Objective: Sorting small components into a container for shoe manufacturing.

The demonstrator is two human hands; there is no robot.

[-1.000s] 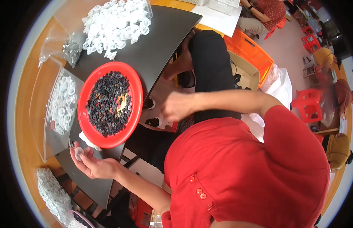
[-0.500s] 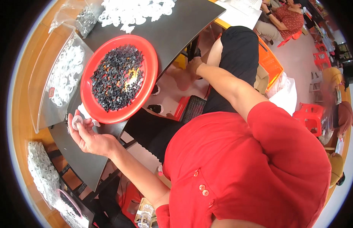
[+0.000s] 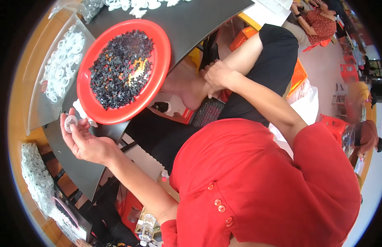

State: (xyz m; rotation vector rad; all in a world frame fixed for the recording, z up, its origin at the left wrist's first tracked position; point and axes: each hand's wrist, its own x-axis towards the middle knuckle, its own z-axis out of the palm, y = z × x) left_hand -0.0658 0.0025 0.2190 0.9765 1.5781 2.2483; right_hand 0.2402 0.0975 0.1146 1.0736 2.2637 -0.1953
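Note:
My left hand is turned palm up beside the near rim of a red plate, its fingers closed on a small round white plastic piece. A tiny dark bit shows near the fingertips. The plate carries a heap of small black plastic parts, and its bare floor shows through in places. My right hand is off the table, its fingers wrapped round my bare ankle.
White ring-shaped pieces fill a clear tray on the left, with more at the table's far side. A bag of white pieces lies lower left. Orange crates and a seated person are beyond the dark table.
My right hand has shifted along my lower leg, and the raised leg has changed position. My left hand keeps the white piece. The whole view has shifted slightly.

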